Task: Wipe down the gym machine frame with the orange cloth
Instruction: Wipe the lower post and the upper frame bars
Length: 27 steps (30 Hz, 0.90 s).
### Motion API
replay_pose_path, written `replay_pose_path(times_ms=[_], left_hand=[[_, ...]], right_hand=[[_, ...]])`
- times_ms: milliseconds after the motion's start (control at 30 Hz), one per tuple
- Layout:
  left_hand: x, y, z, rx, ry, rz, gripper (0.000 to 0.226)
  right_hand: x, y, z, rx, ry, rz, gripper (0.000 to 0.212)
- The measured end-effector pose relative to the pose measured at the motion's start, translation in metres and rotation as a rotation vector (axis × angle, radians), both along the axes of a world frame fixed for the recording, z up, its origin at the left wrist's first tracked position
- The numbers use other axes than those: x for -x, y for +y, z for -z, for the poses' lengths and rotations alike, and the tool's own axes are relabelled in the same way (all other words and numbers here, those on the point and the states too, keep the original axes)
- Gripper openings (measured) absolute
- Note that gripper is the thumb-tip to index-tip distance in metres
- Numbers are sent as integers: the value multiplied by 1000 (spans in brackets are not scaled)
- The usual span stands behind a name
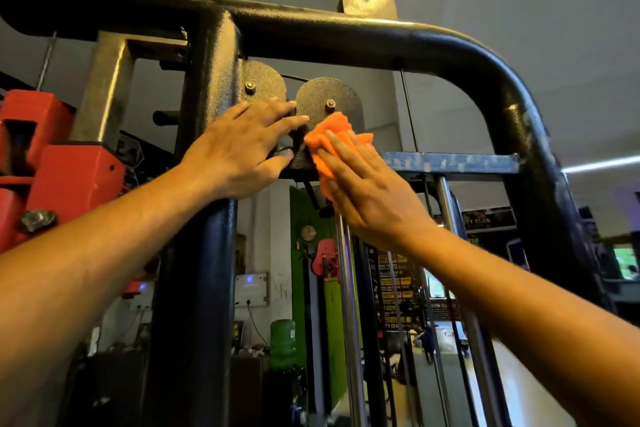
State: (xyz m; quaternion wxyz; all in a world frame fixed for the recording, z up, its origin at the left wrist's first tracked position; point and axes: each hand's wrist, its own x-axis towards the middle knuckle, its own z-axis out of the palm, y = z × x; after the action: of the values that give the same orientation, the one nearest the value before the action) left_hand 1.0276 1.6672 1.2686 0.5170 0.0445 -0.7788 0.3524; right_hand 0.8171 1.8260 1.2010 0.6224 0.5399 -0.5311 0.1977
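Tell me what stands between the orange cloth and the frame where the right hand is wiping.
Nothing visible does. The right hand presses the orange cloth flat against the round pulley plate and the crossbar below it. The left hand rests beside it on the upright post, apart from the cloth.

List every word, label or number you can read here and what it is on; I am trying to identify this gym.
"TY CLUB": partly cut off, on the dark banner behind the machine frame.
"TY CLUB": on the yellow-lettered poster below; its other lines are too blurred to read.
Wall panel: no legible text.
Nothing readable on the orange cloth.
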Motion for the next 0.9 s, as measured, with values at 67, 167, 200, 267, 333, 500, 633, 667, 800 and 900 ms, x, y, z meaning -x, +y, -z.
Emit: replay_pose_path(times_ms=[67,167,200,267,333,500,633,667,800,900], left_hand=[[0,1,1,12,-29,-15,72],[4,3,6,14,-65,-14,73],[7,4,8,15,-73,-13,73],[12,6,9,11,-74,-11,74],[14,6,8,1,-65,-5,75],[15,4,6,1,-86,10,76],[18,5,7,-6,-94,27,77],[21,7,9,-16,-91,40,77],[39,19,16,-40,-98,85,74],[51,26,18,-8,-109,84,70]], right_hand=[[14,18,-3,45,-78,25,61],[9,25,-4,177,-358,-75,59],[0,19,-3,175,-386,-101,59],[-16,5,5,124,-310,-97,60],[-13,0,14,54,-173,-32,61],[32,40,15,135,-201,31,63],[24,32,17,253,-381,-46,58],[17,25,17,254,-375,-38,59],[22,20,16,252,-281,96,63],[58,46,16,356,-348,209,64]])
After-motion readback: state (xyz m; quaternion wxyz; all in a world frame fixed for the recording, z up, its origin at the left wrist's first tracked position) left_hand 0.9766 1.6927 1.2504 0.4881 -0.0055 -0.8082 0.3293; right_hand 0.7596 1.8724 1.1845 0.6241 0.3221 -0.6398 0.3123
